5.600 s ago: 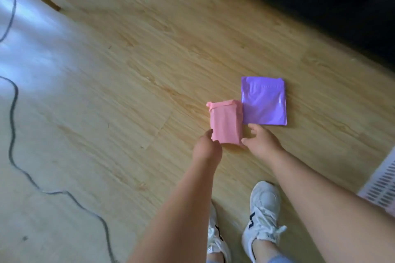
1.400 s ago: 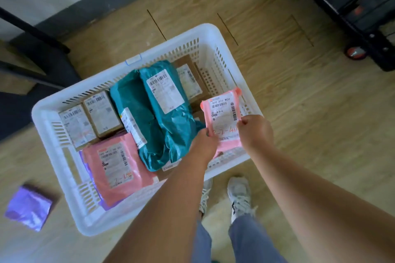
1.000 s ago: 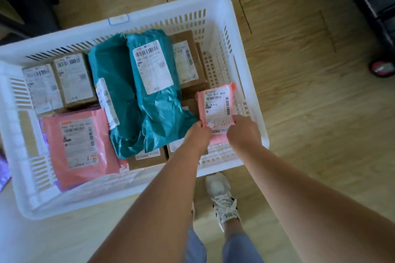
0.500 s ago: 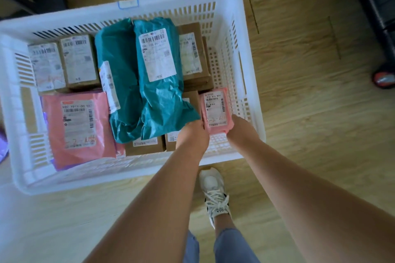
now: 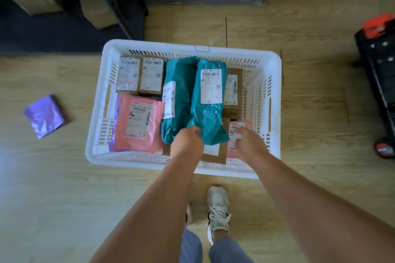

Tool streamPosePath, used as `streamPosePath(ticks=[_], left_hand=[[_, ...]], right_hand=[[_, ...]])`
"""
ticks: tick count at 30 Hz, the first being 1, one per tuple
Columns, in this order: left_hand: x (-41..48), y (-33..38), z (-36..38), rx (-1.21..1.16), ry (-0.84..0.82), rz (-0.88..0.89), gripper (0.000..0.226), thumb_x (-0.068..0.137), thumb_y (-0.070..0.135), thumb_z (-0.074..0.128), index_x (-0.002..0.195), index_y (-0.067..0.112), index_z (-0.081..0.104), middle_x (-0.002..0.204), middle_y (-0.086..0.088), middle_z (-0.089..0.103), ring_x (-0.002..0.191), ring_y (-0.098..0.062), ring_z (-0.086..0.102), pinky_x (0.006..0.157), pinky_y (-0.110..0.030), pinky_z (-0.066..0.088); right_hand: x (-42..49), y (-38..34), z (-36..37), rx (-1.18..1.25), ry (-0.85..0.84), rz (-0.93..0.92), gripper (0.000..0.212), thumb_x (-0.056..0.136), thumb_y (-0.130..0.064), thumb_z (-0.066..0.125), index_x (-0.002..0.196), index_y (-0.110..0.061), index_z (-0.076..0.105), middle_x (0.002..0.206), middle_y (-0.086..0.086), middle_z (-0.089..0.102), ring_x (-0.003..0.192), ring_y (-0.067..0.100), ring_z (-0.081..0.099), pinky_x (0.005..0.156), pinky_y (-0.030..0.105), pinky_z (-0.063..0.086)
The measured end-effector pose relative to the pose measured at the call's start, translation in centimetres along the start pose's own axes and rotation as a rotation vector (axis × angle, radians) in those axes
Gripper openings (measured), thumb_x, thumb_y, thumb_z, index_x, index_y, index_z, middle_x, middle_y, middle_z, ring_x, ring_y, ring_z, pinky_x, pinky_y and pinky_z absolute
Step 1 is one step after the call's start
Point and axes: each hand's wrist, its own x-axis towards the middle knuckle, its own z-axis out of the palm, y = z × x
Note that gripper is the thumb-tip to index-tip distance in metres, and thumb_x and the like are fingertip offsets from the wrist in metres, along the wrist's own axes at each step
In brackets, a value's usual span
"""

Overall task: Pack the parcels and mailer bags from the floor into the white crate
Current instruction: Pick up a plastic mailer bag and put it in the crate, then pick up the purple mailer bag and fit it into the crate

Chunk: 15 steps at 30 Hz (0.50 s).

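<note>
The white crate (image 5: 128, 161) stands on the wood floor in front of me, holding brown boxes, two teal mailer bags (image 5: 205, 111) and a large pink mailer (image 5: 136, 121). A small pink mailer (image 5: 237, 127) lies in the crate's near right corner. My right hand (image 5: 250, 143) is on its near end with the fingers over it. My left hand (image 5: 187, 142) is curled against the near edge of the teal bags, apart from the small pink mailer; its fingertips are hidden. A purple mailer bag (image 5: 43, 116) lies on the floor left of the crate.
A black wheeled cart (image 5: 380, 66) with red parts stands at the right. Black frame legs (image 5: 128, 0) and a dark mat are behind the crate at the left, with a wall beyond. My feet (image 5: 218, 209) are just in front of the crate.
The small pink mailer went from the floor into the crate's near right corner. My left hand came off it and shifted left to the teal bags. My view pulled back.
</note>
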Motion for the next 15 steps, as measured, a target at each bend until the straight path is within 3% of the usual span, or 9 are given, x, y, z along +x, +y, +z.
streamPosePath(ticks=[3, 8, 12, 15], left_hand=[[-0.9, -3.2, -4.1, -0.073, 0.074, -0.041, 0.043, 0.094, 0.006, 0.039, 0.130, 0.022, 0.057, 0.129, -0.005, 0.059, 0.110, -0.026, 0.059, 0.091, -0.035, 0.049], [-1.4, -9.9, -10.1, -0.215, 0.204, -0.168, 0.046, 0.090, 0.004, 0.042, 0.129, 0.021, 0.058, 0.134, -0.005, 0.057, 0.116, -0.028, 0.057, 0.096, -0.032, 0.044], [-1.2, -17.3, -15.1, -0.290, 0.242, -0.216, 0.048, 0.088, 0.005, 0.041, 0.129, 0.023, 0.058, 0.136, -0.006, 0.055, 0.117, -0.025, 0.058, 0.095, -0.030, 0.043], [-1.6, -24.1, -19.7, -0.315, 0.261, -0.261, 0.050, 0.088, 0.006, 0.041, 0.133, 0.023, 0.054, 0.138, -0.004, 0.053, 0.119, -0.025, 0.056, 0.095, -0.029, 0.043]], right_hand=[[-1.0, -5.1, 0.4, -0.050, 0.019, -0.066, 0.042, 0.096, -0.010, 0.043, 0.136, -0.019, 0.052, 0.135, 0.009, 0.055, 0.108, 0.028, 0.059, 0.087, 0.037, 0.051], [-2.5, -13.3, 3.8, -0.158, -0.002, -0.186, 0.039, 0.099, -0.013, 0.045, 0.136, -0.022, 0.053, 0.137, 0.008, 0.052, 0.101, 0.027, 0.059, 0.073, 0.029, 0.041], [-4.4, -20.5, 9.6, -0.245, -0.016, -0.258, 0.032, 0.097, -0.017, 0.051, 0.127, -0.020, 0.059, 0.129, 0.006, 0.058, 0.111, 0.028, 0.058, 0.080, 0.029, 0.044], [-6.5, -26.5, 15.4, -0.294, -0.079, -0.314, 0.037, 0.095, -0.018, 0.055, 0.132, -0.016, 0.056, 0.134, 0.008, 0.057, 0.120, 0.028, 0.055, 0.093, 0.031, 0.045]])
